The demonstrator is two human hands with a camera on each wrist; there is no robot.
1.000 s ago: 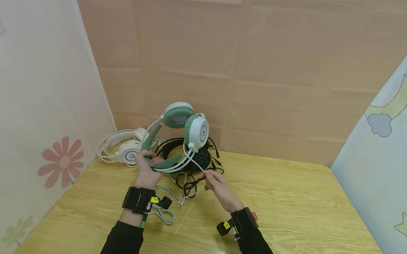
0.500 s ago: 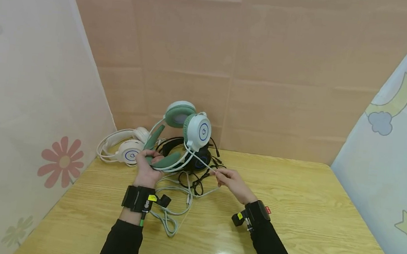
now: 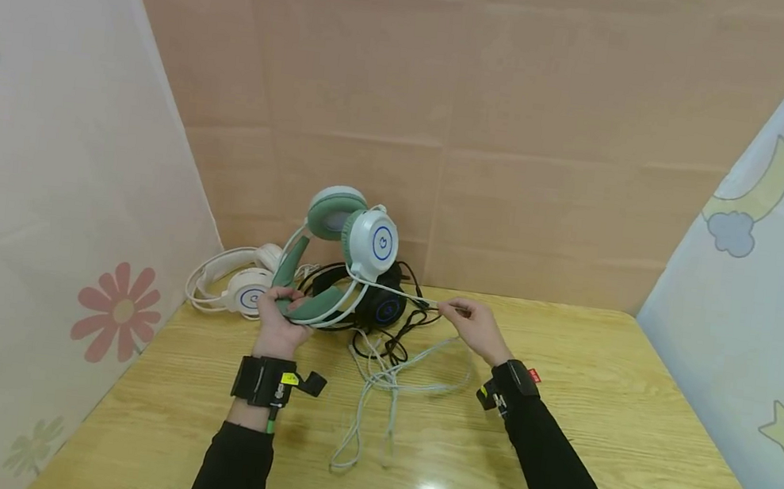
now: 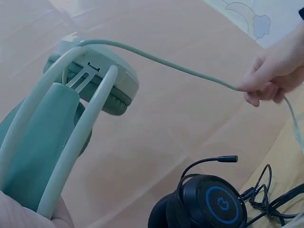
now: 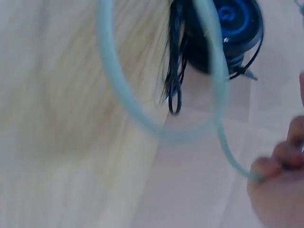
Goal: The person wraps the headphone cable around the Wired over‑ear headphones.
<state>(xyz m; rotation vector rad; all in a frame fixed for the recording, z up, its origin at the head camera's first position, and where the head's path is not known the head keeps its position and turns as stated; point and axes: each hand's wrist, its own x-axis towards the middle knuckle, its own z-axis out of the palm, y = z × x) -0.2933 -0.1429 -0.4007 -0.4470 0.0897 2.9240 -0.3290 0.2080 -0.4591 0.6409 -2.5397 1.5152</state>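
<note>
A pair of green and white headphones (image 3: 372, 244) is held up by its headband in my left hand (image 3: 280, 327), earcups pointing up and away. Their pale green cable (image 4: 166, 63) runs from one earcup to my right hand (image 3: 475, 329), which pinches it between thumb and fingers. Past the right hand the rest of the cable hangs in a loop, and its tangled length (image 3: 385, 379) trails over the table. In the left wrist view the headband (image 4: 40, 137) fills the left side. The right wrist view shows the right hand (image 5: 280, 185) with a blurred cable loop beside it.
Behind the held headphones lie black headphones (image 3: 386, 300) with a boom microphone and a bundled black cable (image 3: 412, 326). White headphones (image 3: 244, 289) sit at the table's back left corner. Patterned side walls and a brown back wall enclose the wooden table (image 3: 595, 425).
My right hand has moved right and up, drawing the cable out from the earcup. The cable's coil has slid from beside the left wrist toward the middle. The left hand stays nearly still.
</note>
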